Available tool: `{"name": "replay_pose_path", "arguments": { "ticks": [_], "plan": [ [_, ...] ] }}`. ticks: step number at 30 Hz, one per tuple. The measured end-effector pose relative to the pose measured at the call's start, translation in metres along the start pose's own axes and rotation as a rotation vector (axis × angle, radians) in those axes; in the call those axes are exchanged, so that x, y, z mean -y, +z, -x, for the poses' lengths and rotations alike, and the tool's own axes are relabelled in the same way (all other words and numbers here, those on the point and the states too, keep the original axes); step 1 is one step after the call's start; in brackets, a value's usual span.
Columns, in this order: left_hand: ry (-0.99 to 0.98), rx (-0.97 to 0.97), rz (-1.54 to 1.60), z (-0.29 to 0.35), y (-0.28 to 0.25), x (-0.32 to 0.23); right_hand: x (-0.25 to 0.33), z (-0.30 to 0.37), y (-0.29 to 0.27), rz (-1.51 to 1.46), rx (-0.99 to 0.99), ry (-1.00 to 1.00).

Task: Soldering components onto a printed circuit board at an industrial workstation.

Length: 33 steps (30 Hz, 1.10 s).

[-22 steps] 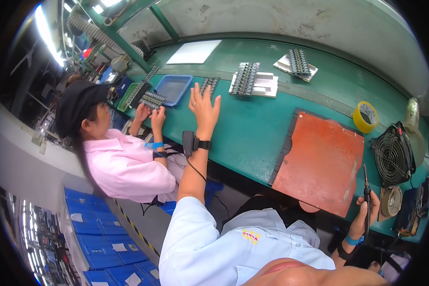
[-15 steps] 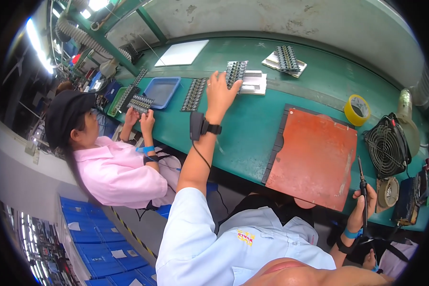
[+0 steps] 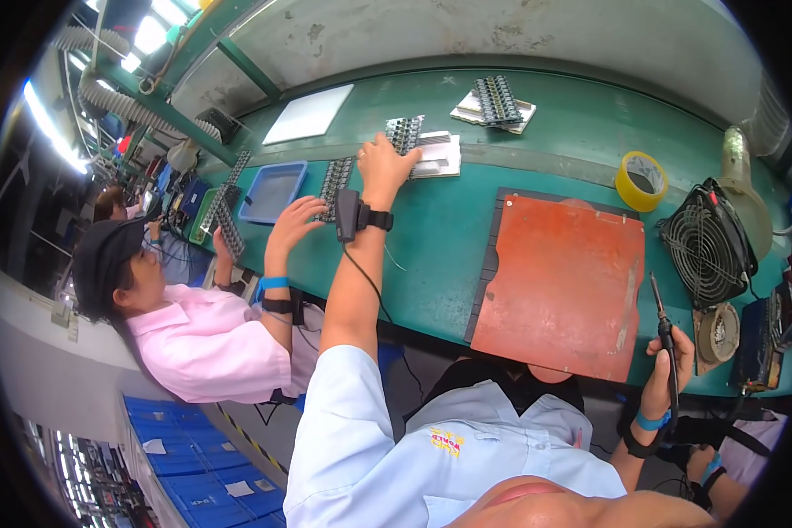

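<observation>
My left hand (image 3: 385,167) reaches across the bench with its fingers closed on the near part of a circuit board panel (image 3: 404,134). The panel overlaps the left side of a white holder (image 3: 440,155) with a slotted top. How far the fingertips wrap round the panel is hard to see. At the bench's right edge, my right hand (image 3: 669,370) grips a soldering iron (image 3: 665,327) by its black handle, its metal tip pointing up and away. Before me lies a reddish board (image 3: 563,286) on a dark mat, untouched by either hand.
Another board panel (image 3: 497,99) rests on a white holder at the back. A tape roll (image 3: 641,181), a black fan (image 3: 708,242) and a round tin (image 3: 717,334) stand right. Left are a blue tray (image 3: 273,194), a panel (image 3: 335,187) and a co-worker's open hand (image 3: 295,227).
The head view has shifted slightly. The co-worker's one hand has left the held panel and moved toward the panel beside my left arm. My hands keep their hold.
</observation>
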<state>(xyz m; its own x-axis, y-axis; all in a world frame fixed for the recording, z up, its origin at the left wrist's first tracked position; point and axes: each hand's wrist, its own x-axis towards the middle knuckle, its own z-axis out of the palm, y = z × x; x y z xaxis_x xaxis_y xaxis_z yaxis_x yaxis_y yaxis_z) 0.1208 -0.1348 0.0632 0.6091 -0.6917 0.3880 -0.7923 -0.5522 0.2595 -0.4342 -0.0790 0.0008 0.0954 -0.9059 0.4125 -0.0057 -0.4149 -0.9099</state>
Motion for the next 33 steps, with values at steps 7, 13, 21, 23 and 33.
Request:
{"name": "replay_pose_path", "arguments": {
  "ticks": [7, 13, 21, 23, 33],
  "plan": [
    [0.314, 0.036, 0.274, 0.093, -0.039, -0.063, 0.0, 0.001, 0.0, 0.015, -0.014, 0.028],
    [0.674, 0.222, 0.447, 0.195, -0.079, -0.11, 0.015, -0.007, 0.013, 0.032, -0.001, 0.032],
    [0.779, 0.335, 0.515, 0.221, -0.073, -0.118, 0.021, -0.006, 0.015, 0.104, -0.012, 0.047],
    [0.779, 0.346, 0.523, 0.22, -0.072, -0.118, 0.021, -0.005, 0.015, 0.114, -0.017, 0.055],
    [0.719, 0.34, 0.495, 0.228, -0.072, -0.115, 0.038, -0.003, 0.013, 0.158, -0.032, 0.033]
  ]
}}
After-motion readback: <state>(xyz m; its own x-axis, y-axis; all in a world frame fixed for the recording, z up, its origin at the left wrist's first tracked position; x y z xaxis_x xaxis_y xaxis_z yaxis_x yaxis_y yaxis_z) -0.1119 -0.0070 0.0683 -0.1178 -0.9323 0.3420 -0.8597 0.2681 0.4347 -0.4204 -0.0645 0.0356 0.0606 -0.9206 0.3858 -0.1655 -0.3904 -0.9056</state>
